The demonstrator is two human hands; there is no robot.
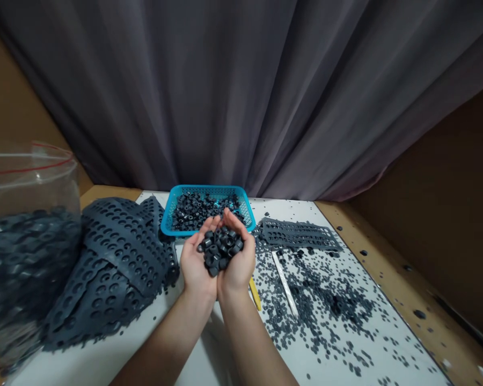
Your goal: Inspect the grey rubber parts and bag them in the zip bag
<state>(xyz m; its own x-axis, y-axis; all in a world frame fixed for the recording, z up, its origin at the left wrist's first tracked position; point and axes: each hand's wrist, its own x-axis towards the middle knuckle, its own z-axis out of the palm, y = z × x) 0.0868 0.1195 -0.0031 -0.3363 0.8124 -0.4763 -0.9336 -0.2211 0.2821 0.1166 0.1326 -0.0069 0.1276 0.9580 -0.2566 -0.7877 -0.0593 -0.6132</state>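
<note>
Cupping a heap of small dark-grey rubber rings [220, 249], the left hand [196, 262] and right hand [239, 260] touch, half open.

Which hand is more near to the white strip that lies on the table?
Right. The right hand is nearer: the white strip lies to its right, not touching it. The left hand, cupped with it under the dark parts, is farther, beyond the right hand.

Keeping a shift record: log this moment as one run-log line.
Hands: left and right cupped, holding dark moulded pieces | Near: blue mesh basket | Rest: perforated dark sheets
</note>
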